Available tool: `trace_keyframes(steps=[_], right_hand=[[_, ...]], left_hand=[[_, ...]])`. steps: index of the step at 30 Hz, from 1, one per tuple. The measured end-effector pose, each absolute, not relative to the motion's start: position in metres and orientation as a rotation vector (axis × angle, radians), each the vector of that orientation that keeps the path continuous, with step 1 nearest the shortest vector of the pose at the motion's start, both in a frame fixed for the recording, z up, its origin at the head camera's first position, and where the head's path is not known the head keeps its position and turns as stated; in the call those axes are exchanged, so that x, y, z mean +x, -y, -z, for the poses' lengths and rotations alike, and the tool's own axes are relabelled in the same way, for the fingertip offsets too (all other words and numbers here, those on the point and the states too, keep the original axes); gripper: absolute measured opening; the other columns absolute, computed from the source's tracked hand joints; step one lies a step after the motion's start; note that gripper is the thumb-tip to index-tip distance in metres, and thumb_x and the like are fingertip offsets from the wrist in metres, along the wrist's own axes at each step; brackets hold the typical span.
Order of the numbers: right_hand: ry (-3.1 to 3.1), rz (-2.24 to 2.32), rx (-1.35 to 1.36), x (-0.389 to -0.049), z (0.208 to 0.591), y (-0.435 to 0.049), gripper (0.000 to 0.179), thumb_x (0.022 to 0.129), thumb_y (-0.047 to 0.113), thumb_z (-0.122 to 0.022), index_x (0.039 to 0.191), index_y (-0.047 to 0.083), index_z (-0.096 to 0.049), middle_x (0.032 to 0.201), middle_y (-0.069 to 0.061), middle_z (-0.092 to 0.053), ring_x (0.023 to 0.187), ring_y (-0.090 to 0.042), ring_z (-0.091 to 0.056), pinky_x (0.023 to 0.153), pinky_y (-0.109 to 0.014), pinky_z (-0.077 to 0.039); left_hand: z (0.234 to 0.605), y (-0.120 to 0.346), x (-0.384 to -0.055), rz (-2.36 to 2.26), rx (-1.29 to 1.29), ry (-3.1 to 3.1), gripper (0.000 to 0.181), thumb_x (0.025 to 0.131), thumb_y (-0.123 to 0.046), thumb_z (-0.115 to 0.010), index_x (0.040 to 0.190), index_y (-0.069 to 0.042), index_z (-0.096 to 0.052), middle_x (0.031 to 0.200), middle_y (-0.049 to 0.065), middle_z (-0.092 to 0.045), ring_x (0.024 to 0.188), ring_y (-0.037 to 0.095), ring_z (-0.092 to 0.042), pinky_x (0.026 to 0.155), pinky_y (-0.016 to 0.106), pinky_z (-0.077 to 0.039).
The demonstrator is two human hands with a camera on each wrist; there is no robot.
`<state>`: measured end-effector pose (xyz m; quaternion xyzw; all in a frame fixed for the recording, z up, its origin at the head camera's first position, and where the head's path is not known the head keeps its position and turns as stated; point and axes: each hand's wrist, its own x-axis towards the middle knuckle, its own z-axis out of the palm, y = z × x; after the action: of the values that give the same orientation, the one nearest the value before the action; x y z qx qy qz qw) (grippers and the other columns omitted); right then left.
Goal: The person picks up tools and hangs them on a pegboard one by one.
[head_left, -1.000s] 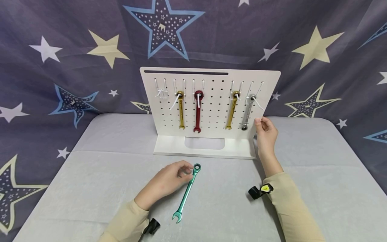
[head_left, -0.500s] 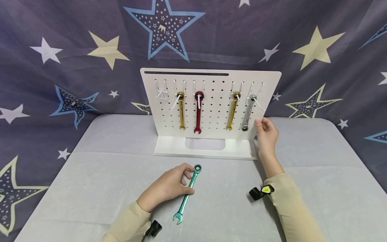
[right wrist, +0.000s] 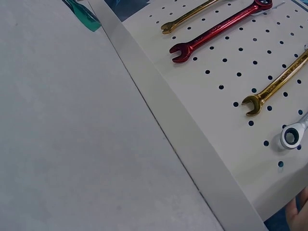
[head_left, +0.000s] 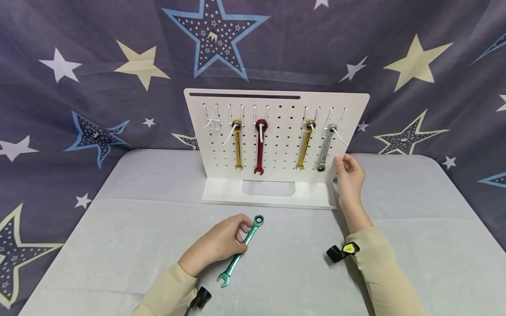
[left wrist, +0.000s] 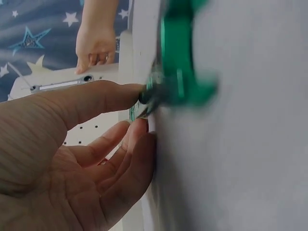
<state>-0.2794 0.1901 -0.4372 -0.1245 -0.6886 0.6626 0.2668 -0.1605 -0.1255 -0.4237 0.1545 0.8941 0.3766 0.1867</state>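
In the head view a green combination wrench [head_left: 234, 262] slants over the table in front of the board, its ring end pointing away. My left hand [head_left: 217, 240] pinches its shaft between thumb and fingertips. The left wrist view has the open end of the green wrench [left wrist: 178, 53] large and blurred, with the fingers close by the tabletop. At the white pegboard's [head_left: 278, 175] lower right edge, my right hand [head_left: 350, 180] holds the board between thumb and curled fingers. Only a bit of that hand [right wrist: 298, 211] enters the right wrist view.
Hooks on the board carry a gold wrench [head_left: 238, 149], a red wrench [head_left: 259, 151], a second gold wrench [head_left: 303, 149] and a silver wrench [head_left: 325, 147]. A bare white hook [head_left: 212, 123] is at far left. Star-patterned cloth [head_left: 300, 52] hangs behind the grey table [head_left: 138, 228].
My left thumb has moved down the green wrench's shaft. The wrench's open end has swung a little left and away. My right hand stays on the board's edge.
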Motion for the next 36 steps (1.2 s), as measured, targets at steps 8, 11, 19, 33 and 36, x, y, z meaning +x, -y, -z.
trace_keyframes(steps=[8, 11, 19, 33, 36], right_hand=[[1.859, -1.772, -0.329, -0.280, 0.438, -0.190, 0.022, 0.096, 0.022, -0.066, 0.107, 0.003, -0.065, 0.080, 0.014, -0.060, 0.074, -0.002, -0.053, 0.067, -0.014, -0.044], [1.855, -1.767, -0.326, -0.280, 0.438, -0.190, 0.022, 0.096, 0.021, -0.066, 0.107, 0.002, -0.065, 0.080, 0.014, -0.060, 0.074, -0.002, -0.053, 0.067, -0.014, -0.044], [1.852, -1.767, -0.333, -0.280, 0.437, -0.190, 0.020, 0.096, 0.020, -0.066, 0.105, 0.003, -0.064, 0.078, 0.016, -0.059, 0.072, -0.001, -0.052, 0.066, -0.014, -0.043], [1.846, -1.783, -0.328, -0.280, 0.437, -0.189, 0.016, 0.095, 0.018, -0.067, 0.102, 0.004, -0.063, 0.077, 0.014, -0.059, 0.072, -0.001, -0.052, 0.065, -0.014, -0.043], [1.834, -1.785, -0.316, -0.279, 0.437, -0.189, 0.014, 0.095, 0.017, -0.067, 0.101, 0.005, -0.063, 0.076, 0.015, -0.059, 0.071, -0.001, -0.052, 0.064, -0.013, -0.042]], left_hand=[[0.423, 0.136, -0.167, -0.973, 0.406, -2.619, 0.034, 0.076, 0.010, -0.070, 0.105, -0.007, -0.065, 0.088, -0.003, -0.061, 0.076, 0.011, -0.054, 0.071, 0.032, -0.047], [0.423, 0.138, -0.167, -0.945, 0.401, -2.643, 0.032, 0.076, 0.009, -0.071, 0.102, -0.009, -0.066, 0.084, -0.005, -0.059, 0.075, 0.011, -0.052, 0.071, 0.031, -0.045], [0.422, 0.139, -0.163, -0.873, 0.438, -2.668, 0.032, 0.077, 0.006, -0.071, 0.105, -0.010, -0.066, 0.085, -0.005, -0.056, 0.076, 0.011, -0.050, 0.072, 0.032, -0.044], [0.423, 0.141, -0.160, -0.822, 0.525, -2.683, 0.031, 0.081, 0.003, -0.070, 0.107, -0.012, -0.061, 0.082, -0.004, -0.052, 0.070, 0.012, -0.047, 0.062, 0.030, -0.039], [0.422, 0.142, -0.159, -0.811, 0.553, -2.685, 0.031, 0.082, 0.003, -0.068, 0.107, -0.013, -0.059, 0.081, -0.002, -0.051, 0.070, 0.013, -0.047, 0.061, 0.030, -0.038]])
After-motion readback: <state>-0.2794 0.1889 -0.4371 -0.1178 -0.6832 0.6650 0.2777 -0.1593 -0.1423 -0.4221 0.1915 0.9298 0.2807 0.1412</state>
